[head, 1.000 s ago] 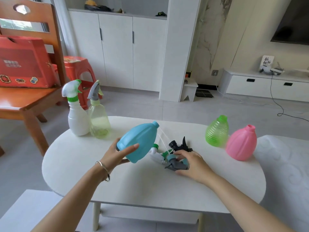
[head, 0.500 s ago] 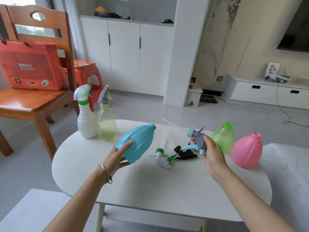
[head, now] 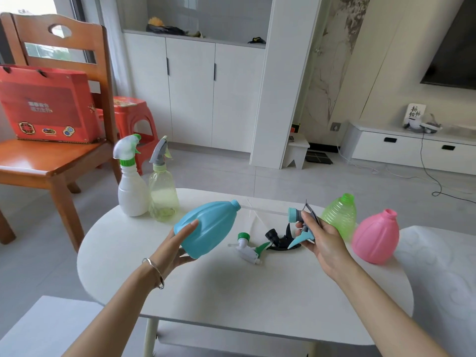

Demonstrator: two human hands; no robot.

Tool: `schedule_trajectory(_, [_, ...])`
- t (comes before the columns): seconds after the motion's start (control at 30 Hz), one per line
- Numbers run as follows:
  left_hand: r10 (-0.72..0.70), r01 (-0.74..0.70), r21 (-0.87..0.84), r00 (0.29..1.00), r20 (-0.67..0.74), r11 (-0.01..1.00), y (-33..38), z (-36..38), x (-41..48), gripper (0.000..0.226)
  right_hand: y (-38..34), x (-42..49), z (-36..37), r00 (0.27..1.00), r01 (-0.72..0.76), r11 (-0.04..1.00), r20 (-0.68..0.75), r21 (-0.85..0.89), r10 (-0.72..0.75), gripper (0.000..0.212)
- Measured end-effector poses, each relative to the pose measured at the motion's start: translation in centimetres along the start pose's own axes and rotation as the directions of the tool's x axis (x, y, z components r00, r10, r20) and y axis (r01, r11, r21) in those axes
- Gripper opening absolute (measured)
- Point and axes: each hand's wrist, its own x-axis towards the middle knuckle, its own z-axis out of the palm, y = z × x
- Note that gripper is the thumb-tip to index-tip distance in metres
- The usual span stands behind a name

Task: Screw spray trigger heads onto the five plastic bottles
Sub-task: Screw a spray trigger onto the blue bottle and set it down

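Blue bottle lies tilted over the table, gripped in my left hand, mouth facing right toward the trigger head pinched in my right hand, its thin tube reaching left, tip just at that mouth.

A single wide-angle camera worn on the head looks forward and down across the white table, close enough that both forearms rise from the bottom edge, the left hand and right hand mid-frame at the blue bottle and teal trigger head; beyond, the view takes in a wooden chair at left, white cabinets ahead and a low TV unit at right
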Motion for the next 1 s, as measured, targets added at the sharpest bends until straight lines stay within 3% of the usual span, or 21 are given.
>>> schedule_trajectory(0.17, [-0.049, 0.040, 0.064, 0.988, 0.148, 0.997, 0.0, 0.7, -0.4, 0.091, -0.6, -0.6, 0.3, 0.997, -0.015, 1.000, 0.073, -0.017, 0.017, 0.015])
schedule_trajectory(0.37, [-0.110, 0.104, 0.036, 0.966, 0.232, 0.994, -0.1, 2.4, -0.8, 0.066, 0.3, -1.6, 3.1, 0.988, -0.041, 0.998, 0.153, 0.036, 0.035, 0.026])
schedule_trajectory(0.57, [-0.168, 0.190, -0.083, 0.961, 0.219, 0.978, 0.0, 2.3, -0.6, 0.061, -0.4, -1.7, 3.3, 0.975, 0.073, 0.988, 0.220, -0.137, -0.042, 0.005])
schedule_trajectory(0.73, [-0.237, 0.278, -0.151, 0.940, 0.245, 0.949, 0.1, 2.0, -0.7, 0.062, -1.0, -2.1, 3.1, 0.955, 0.111, 0.963, 0.295, -0.245, -0.035, 0.026])
schedule_trajectory(0.9, [-0.233, 0.316, -0.264, 0.924, 0.303, 0.911, 0.3, 3.1, -1.0, 0.066, 0.3, -2.1, 4.1, 0.967, -0.068, 0.991, 0.251, 0.117, 0.037, 0.023])
schedule_trajectory(1.0, [-0.241, 0.349, -0.290, 0.906, 0.349, 0.891, 0.3, 3.8, -1.1, 0.071, 0.2, -2.3, 4.8, 0.954, -0.047, 0.977, 0.298, 0.207, -0.017, 0.026])
